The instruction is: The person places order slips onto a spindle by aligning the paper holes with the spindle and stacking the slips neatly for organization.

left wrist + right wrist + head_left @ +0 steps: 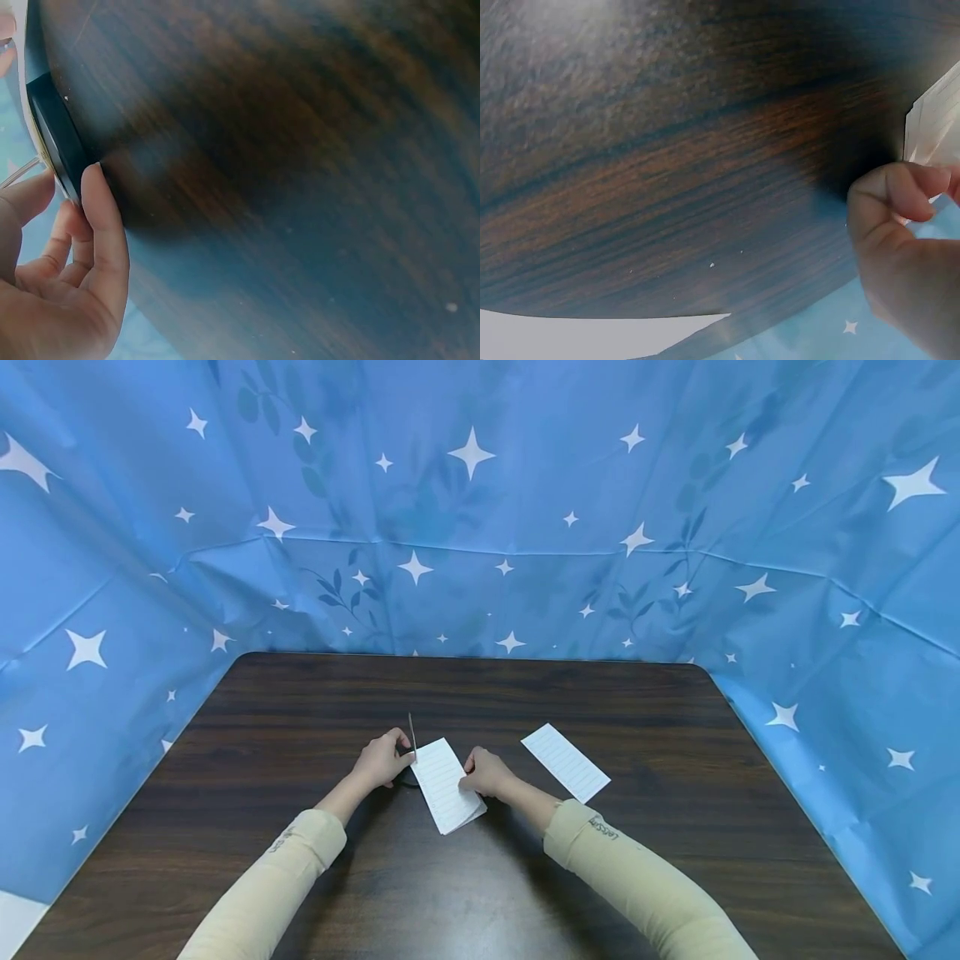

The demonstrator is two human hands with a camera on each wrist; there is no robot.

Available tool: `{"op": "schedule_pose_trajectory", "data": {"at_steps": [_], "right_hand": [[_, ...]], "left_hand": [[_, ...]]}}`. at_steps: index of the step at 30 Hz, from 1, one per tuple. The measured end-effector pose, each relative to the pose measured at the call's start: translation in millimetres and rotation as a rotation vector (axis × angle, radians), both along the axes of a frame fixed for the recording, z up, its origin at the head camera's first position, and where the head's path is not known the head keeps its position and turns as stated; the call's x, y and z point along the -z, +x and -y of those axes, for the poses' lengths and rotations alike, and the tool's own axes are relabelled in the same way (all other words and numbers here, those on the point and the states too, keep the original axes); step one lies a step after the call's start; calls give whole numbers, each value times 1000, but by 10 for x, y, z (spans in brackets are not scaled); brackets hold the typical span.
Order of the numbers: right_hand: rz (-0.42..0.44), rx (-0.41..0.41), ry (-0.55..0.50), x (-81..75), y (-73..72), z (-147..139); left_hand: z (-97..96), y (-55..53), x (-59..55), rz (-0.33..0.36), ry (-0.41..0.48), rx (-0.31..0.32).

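Note:
Near the table's middle lies a stack of white lined paper sheets [442, 783], tilted, its lower corners slightly fanned. At the stack's upper left edge is a black binder clip [60, 139] with a thin metal handle [412, 735] sticking up. My left hand [381, 762] pinches the clip between thumb and fingers; much of the clip is hidden by hand and paper in the head view. From the other side, my right hand [486, 772] pinches the stack's right edge, fingers curled. The stack's edges [934, 124] show beside those fingers in the right wrist view.
A separate white lined sheet [566, 762] lies to the right, beyond the right forearm. The dark wood-grain table [337, 693] reaches back to a blue curtain [480, 510] with white stars.

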State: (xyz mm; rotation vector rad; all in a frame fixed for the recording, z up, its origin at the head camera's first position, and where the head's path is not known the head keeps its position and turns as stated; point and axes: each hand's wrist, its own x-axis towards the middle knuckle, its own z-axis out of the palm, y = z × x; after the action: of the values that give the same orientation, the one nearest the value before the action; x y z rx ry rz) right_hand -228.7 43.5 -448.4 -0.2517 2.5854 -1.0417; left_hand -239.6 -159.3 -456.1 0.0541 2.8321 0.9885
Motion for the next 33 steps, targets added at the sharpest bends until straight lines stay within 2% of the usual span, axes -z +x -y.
{"op": "schedule_pose_trajectory", "data": {"at_steps": [5, 12, 23, 30, 33], "right_hand": [[-83, 5, 33, 16, -2, 19], [-136, -10, 36, 38, -2, 47], [-110, -11, 14, 23, 2, 54], [-109, -37, 62, 19, 10, 69], [-124, -46, 74, 24, 13, 70]], "left_hand": [[0, -2, 1, -10, -27, -3], [3, 22, -11, -35, -20, -1], [0, 37, -2, -39, -2, -14], [6, 43, -10, -38, 9, -15], [26, 37, -10, -27, 27, 5]]}}
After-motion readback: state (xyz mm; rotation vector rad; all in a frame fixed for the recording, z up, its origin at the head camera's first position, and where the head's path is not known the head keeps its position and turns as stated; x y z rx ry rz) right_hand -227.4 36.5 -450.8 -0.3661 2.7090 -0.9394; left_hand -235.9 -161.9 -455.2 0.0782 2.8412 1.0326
